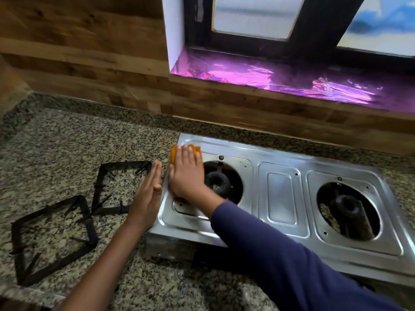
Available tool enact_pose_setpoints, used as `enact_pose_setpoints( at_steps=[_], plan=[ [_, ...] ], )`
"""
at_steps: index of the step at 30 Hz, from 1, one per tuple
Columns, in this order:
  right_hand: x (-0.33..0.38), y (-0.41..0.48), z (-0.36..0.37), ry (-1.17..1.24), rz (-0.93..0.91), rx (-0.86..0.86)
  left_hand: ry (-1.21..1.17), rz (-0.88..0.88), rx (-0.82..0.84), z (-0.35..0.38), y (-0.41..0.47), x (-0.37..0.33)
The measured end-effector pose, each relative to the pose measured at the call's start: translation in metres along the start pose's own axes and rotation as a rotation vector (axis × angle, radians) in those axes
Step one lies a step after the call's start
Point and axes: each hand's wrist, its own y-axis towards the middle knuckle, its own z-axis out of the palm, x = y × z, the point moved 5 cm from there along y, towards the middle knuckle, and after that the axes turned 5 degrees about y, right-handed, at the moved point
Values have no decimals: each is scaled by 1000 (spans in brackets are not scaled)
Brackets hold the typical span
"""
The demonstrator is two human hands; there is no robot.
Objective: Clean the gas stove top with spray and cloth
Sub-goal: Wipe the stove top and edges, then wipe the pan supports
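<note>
A steel two-burner gas stove [280, 194] sits on the granite counter with its pan supports taken off. My right hand [187, 173] lies flat with straight fingers on an orange cloth [173, 153], pressing it onto the stove's far left corner beside the left burner [216, 182]. My left hand [147, 198] stands on edge, fingers straight, against the stove's left side. The right burner [348, 208] is uncovered. No spray bottle is in view.
Two black square pan supports [122, 187] [54, 239] lie on the granite counter [67, 142] left of the stove. A wood-look wall runs behind, and a window sill covered in shiny purple foil [280, 79] is above the stove.
</note>
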Motion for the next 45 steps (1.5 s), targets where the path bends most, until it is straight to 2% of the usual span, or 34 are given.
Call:
enact_pose_setpoints(
  at_steps=[4,7,10,12,14,18,21,24,27,30,34,38,41,45],
  plan=[
    [-43,48,-25,22,250,4,69,37,14,-2,-2,-1],
    [-83,51,-39,56,475,-87,76,34,7,-1,-2,-1],
    [-89,47,-41,61,515,-152,40,17,-6,-3,-3,-1],
    [-78,43,-37,25,408,-138,-24,-11,-14,-4,-4,-2],
    [-55,33,-25,-15,207,-102,-146,-67,-46,-5,-6,-1],
    [-4,-16,5,62,-175,-57,-422,-282,-127,-5,-12,11],
    [0,-45,13,60,-392,14,-568,-412,-125,-9,-16,27],
    [-8,-75,10,77,-597,92,-668,-438,-77,-14,-13,32],
    [-22,-102,-1,142,-719,196,-671,-449,-25,-19,-3,21],
    [-39,-116,-11,176,-762,296,-620,-397,83,-17,3,5],
    [-33,-108,-6,151,-780,314,-696,-408,150,-1,3,-10],
    [-9,-84,10,128,-643,158,-751,-437,54,9,-2,-12],
    [5,-51,11,167,-387,18,-716,-424,40,2,-2,-19],
    [3,-2,1,139,-49,-61,-599,-351,18,3,-5,-19]
  ],
)
